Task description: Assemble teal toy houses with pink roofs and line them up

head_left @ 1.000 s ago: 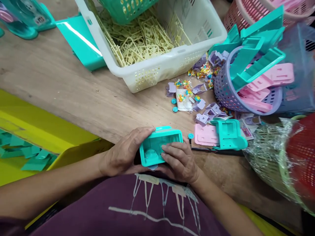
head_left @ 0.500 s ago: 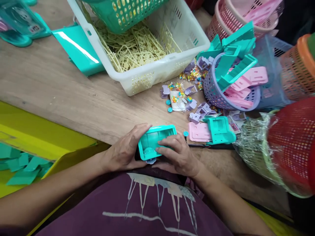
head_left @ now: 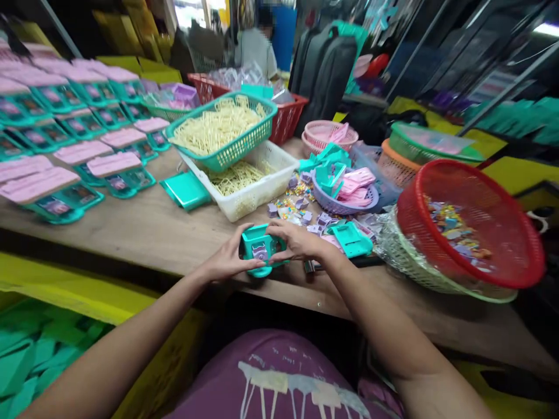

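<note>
A small teal plastic box-shaped toy body [head_left: 252,235] is held upright at the table's front edge, with a purple part [head_left: 259,251] set in its face. My left hand [head_left: 229,256] grips its left side, thumb along the lower front. My right hand [head_left: 294,240] closes on its right side, fingers over the top and thumb across the front. The fingers hide part of the right side. To the right of my hands lies a loose teal molded piece [head_left: 351,238], partly over a pink one. Small purple parts [head_left: 324,220] and colorful beads [head_left: 288,208] are scattered just behind.
Rows of finished-looking teal and pink toys [head_left: 120,174] fill the left. A teal basket [head_left: 227,152] of cream pieces rests on a white crate [head_left: 279,174]. A purple basket [head_left: 338,205] and a red basket [head_left: 524,256] stand right. One person [head_left: 257,49] is in the background.
The view has lifted to show more of the room. The teal toy body has been turned from its open hollow side to the face with the purple part; both hands hold it now.
</note>
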`<state>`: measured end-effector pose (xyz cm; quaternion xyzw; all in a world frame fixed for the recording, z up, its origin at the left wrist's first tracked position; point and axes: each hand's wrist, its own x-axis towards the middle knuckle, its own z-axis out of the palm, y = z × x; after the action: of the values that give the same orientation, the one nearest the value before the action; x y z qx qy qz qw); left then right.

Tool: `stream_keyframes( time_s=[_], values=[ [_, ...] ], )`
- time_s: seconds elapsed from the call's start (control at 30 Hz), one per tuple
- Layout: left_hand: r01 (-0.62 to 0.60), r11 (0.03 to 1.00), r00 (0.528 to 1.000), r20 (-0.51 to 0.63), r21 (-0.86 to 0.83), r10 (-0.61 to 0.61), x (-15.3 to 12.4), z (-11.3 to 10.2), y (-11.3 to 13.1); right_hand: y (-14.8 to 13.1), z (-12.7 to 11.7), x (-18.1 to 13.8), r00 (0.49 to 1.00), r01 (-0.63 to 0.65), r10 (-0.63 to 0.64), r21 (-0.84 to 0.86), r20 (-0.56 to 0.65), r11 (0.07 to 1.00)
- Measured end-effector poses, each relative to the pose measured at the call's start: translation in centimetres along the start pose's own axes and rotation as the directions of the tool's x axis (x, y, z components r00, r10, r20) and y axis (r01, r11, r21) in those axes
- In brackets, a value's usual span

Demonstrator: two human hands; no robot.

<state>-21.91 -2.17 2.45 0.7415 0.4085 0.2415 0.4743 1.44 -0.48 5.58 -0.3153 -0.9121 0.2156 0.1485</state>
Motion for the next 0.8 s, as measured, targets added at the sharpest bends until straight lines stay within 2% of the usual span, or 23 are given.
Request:
stream_keyframes(
  time_s=[0.17,0.37,0.53,0.67,0.8],
  values=[
    [-0.073,0.997,0.997,-0.005,-0.011,0.073,-0.4,0.6,-0.3,-1.0,1.1,-0.4,0.999,-0.047,0.045,-0.120,-0.020,0.992],
    [-0.224,0.969,0.968,-0.094,0.102,0.234,0.0,3.9,-1.2,-1.5,4.6,-3.8,0.971,-0.209,0.155,-0.333,-0.181,0.919],
    [-0.235,0.968,0.967,-0.077,0.089,0.242,1.9,5.8,-1.0,-0.9,5.2,-5.3,0.940,-0.304,0.219,-0.351,-0.263,0.886],
    [-0.251,0.960,0.965,-0.050,0.126,0.259,2.1,6.3,-0.8,-1.4,4.5,-6.2,0.943,-0.292,0.224,-0.289,-0.246,0.912],
    [-0.200,0.964,0.979,0.009,0.176,0.202,0.0,6.0,-1.1,-3.3,3.8,-8.4,0.955,-0.131,0.128,0.004,-0.268,0.991]
  ],
)
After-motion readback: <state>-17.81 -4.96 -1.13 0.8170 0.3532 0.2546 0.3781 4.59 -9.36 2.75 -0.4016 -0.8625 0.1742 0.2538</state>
